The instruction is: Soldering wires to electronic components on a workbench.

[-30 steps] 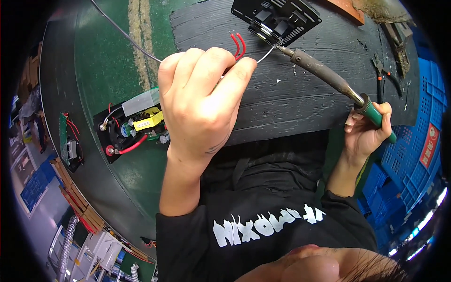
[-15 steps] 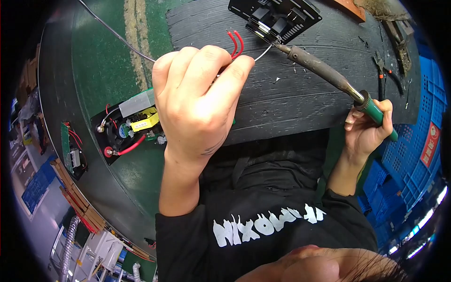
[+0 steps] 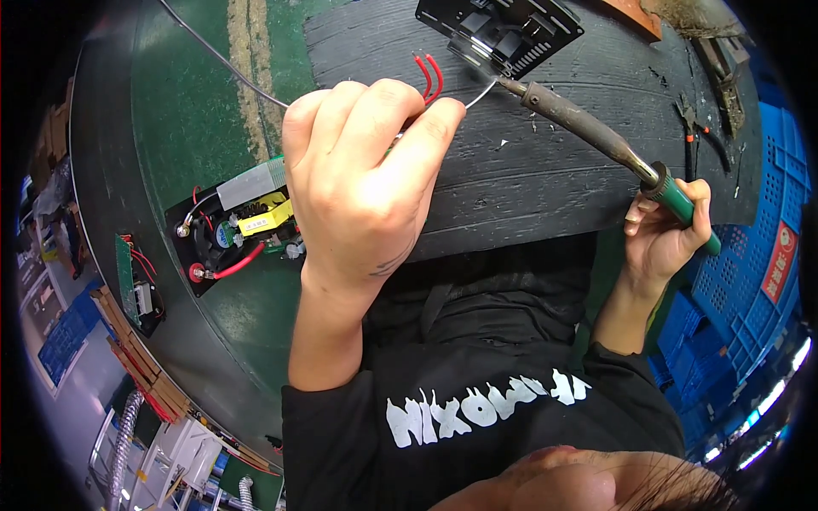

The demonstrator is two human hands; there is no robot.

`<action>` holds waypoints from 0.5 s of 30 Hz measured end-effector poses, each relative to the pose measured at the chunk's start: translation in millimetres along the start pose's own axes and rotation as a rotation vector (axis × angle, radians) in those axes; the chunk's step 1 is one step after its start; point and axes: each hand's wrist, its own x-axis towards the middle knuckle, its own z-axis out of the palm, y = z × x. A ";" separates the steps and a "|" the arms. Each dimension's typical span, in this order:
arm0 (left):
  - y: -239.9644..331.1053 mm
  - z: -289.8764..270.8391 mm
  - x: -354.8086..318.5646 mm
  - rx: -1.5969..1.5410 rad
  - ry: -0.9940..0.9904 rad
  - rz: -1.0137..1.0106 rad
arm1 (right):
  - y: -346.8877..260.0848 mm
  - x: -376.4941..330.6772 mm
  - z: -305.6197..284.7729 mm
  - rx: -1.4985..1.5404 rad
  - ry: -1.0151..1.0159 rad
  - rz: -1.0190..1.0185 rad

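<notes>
At far left, a green circuit board (image 3: 126,277) is lying on the table (image 3: 230,328). To its right, an open electronic assembly (image 3: 264,223) with a yellow component is resting partly behind the left hand (image 3: 358,170). The left hand is closing its fingers on a thin grey wire (image 3: 482,94). Two red leads (image 3: 434,77) are projecting beyond these fingers; whether they are being held cannot be told. The grey wire's end is meeting the tip of the soldering iron (image 3: 588,129) at the near edge of a black panel (image 3: 550,43). The right hand (image 3: 665,234) is gripping the iron's green handle. Pliers (image 3: 689,153) are lying farther right, beside a blue crate (image 3: 774,166).
</notes>
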 end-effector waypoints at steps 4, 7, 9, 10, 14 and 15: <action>-1.5 -2.6 -0.1 0.007 -0.005 -0.006 | -3.0 -2.0 4.3 -0.006 0.006 -0.001; -5.2 -5.0 -0.3 0.008 -0.018 -0.013 | -2.7 -1.5 8.7 -0.010 0.026 0.014; -5.9 -9.0 0.7 0.001 -0.026 -0.018 | -4.7 -3.0 11.4 -0.012 0.032 0.012; -6.2 -11.4 1.0 -0.013 -0.023 -0.025 | -5.5 -3.5 12.6 -0.011 0.034 0.011; -8.1 -16.1 -0.1 -0.042 0.015 -0.052 | -5.8 -3.2 11.5 0.039 0.021 0.016; -9.6 -16.4 -1.7 -0.044 0.015 -0.052 | -6.1 -3.4 12.1 0.045 0.022 0.018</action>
